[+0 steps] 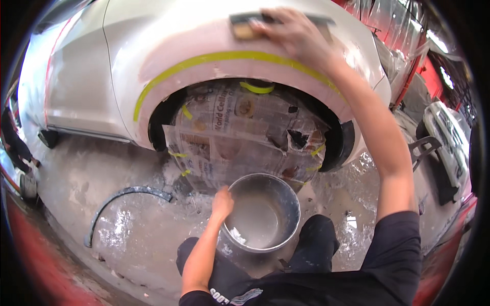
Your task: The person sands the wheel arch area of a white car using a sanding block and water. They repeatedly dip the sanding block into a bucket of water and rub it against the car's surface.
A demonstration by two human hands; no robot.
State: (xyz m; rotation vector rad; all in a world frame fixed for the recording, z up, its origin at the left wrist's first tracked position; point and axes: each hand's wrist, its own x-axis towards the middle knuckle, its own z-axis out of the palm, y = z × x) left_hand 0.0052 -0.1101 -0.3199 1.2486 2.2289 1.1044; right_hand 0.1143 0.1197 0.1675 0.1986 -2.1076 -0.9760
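My right hand [296, 35] is wrapped over a long sanding block [244, 28], dark with a tan part at its left end. The block lies against the car's pale fender [168, 48], on a pinkish sanded patch above the wheel arch; the hand is slightly blurred. Yellow-green tape [204, 58] curves along the arch below it. My left hand [223, 203] is closed on the left rim of a dark round bucket [294, 224], which stands between my knees with cloudy greyish water inside. Newspaper [224, 137], torn in places, masks the wheel.
A curved dark trim strip [120, 194] lies on the wet, dusty floor [138, 224] at left. Beyond the car at right are plastic-draped parts [408, 97] and a loose pale car panel [449, 137]. Another person's dark-clothed legs [16, 140] show at the far left edge.
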